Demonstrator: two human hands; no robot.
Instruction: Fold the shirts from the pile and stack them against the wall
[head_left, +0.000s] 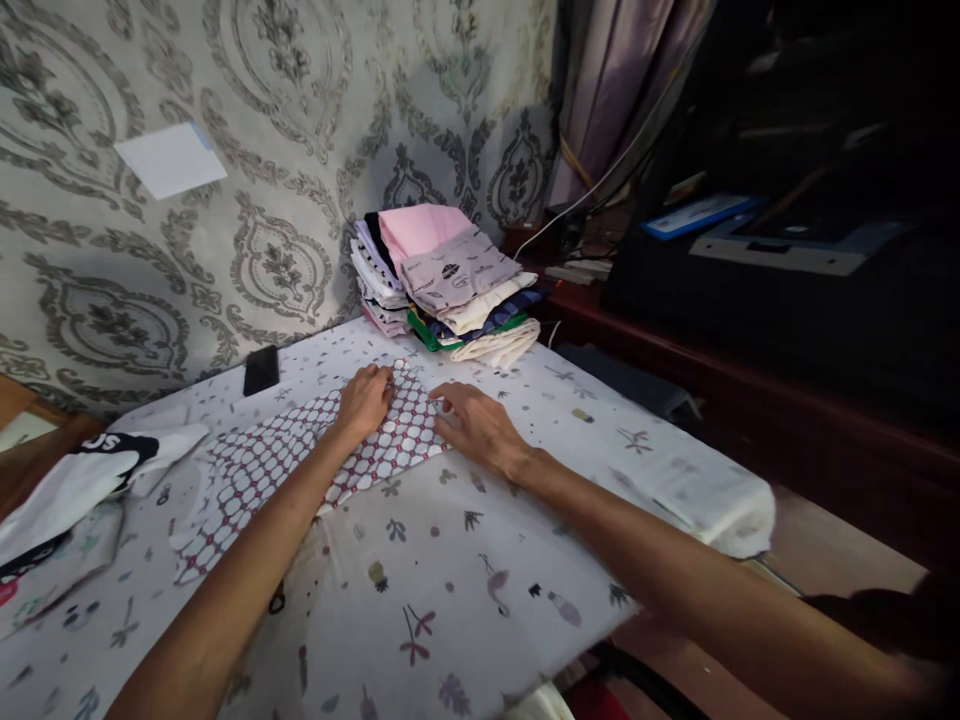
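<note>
A white cloth with a red and dark lattice pattern (281,455) lies flat on the covered table (480,600), its narrower end between my hands. My left hand (366,402) rests on its upper edge with the fingers curled down; whether they pinch the fabric is hidden. At the cloth's right end is my right hand (476,425), fingers apart and the fingertips near or on the fabric's edge.
Folded clothes (457,270) are stacked by the wall at the back. A black phone (261,370) lies left of them. White garments (67,500) lie at the left. A dark shelf (750,370) borders the right side.
</note>
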